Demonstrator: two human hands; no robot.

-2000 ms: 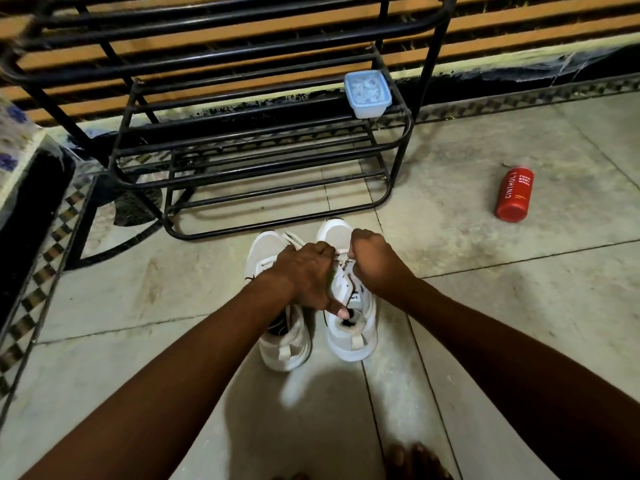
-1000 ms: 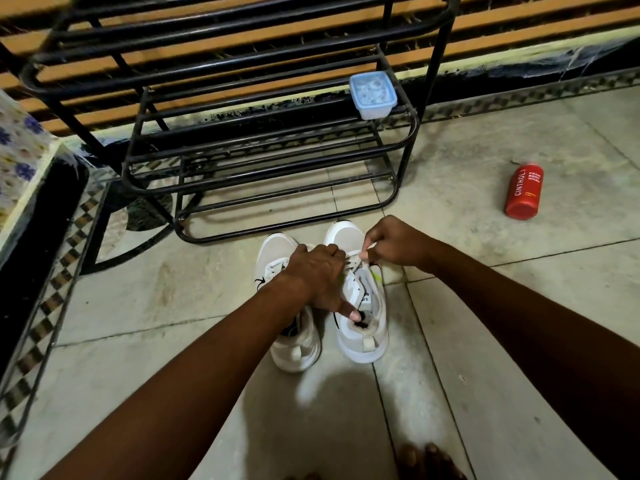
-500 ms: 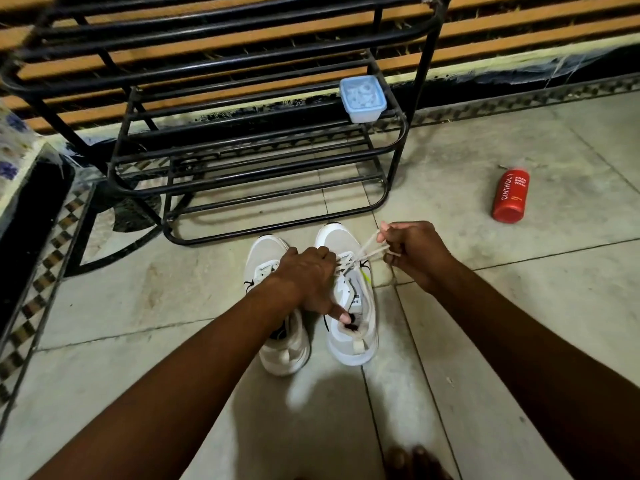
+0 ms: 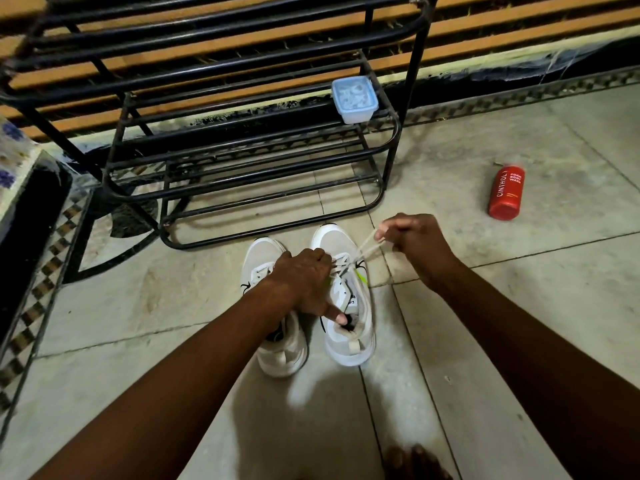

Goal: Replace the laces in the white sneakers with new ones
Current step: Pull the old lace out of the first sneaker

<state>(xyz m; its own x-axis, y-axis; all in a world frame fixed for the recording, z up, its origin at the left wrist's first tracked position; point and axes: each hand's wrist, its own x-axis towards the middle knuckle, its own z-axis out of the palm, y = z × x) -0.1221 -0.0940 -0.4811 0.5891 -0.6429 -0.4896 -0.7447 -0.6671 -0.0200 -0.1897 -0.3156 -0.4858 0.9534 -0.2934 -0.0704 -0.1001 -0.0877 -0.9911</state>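
Right hand (image 4: 414,242) pinches a lace (image 4: 367,247), fingers curled round it, held up and to the right of the right shoe (image 4: 346,296). Lace runs taut in two strands from the fingers down to the shoe's eyelets. Left hand (image 4: 304,280) grips the right shoe over its tongue, knuckles across the laced part, thumb pointing down into the shoe opening. Left shoe (image 4: 273,323) stands just beside the right one, touching or nearly so, partly under the left wrist; its lace is in place. Both shoes are white, toes pointing far, on the tiled floor (image 4: 519,323) near scene centre. Just beyond the toes stands a black metal rack (image 4: 242,150); a small lidded plastic box (image 4: 354,98) sits on its right end. A red bottle (image 4: 506,192) lies on the floor, far right, well apart from the shoes. Bare toes (image 4: 414,462) show at the near edge.
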